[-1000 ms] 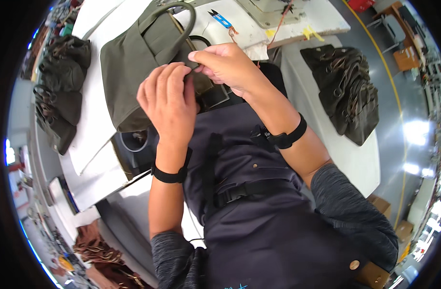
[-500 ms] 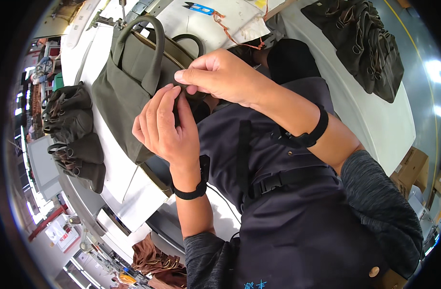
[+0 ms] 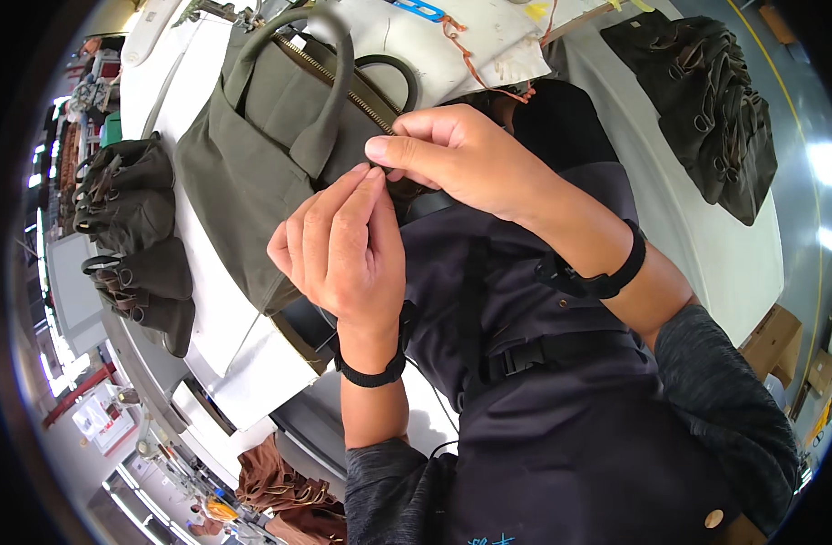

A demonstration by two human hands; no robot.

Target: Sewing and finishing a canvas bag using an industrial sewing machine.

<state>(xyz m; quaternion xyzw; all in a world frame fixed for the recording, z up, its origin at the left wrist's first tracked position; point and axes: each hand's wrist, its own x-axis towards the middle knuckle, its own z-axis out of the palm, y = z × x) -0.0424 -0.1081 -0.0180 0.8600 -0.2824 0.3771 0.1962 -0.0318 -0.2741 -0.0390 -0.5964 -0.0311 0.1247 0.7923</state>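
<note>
An olive fabric tote bag (image 3: 252,163) with looped handles lies at the front of the white worktable, its brass zipper (image 3: 325,77) running toward my hands. My left hand (image 3: 343,245) is closed, fingertips pinched at the bag's zipper end. Just above and to the right, my right hand (image 3: 457,163) pinches with thumb and index at that same spot, its other fingers curled. Both sets of fingertips nearly meet; what small piece they grip is hidden by the fingers.
Piles of olive bags lie left (image 3: 134,272) and right (image 3: 688,109). Blue thread snips (image 3: 420,7) and orange cord (image 3: 461,45) are on the table near the top. Brown material (image 3: 284,490) is piled lower left. Cardboard boxes (image 3: 765,341) stand at right.
The view has shifted since the earliest frame, so bag and table appear turned. Both hands stay together at the zipper end, fingertips slightly repositioned, sitting right and lower in the picture than before.
</note>
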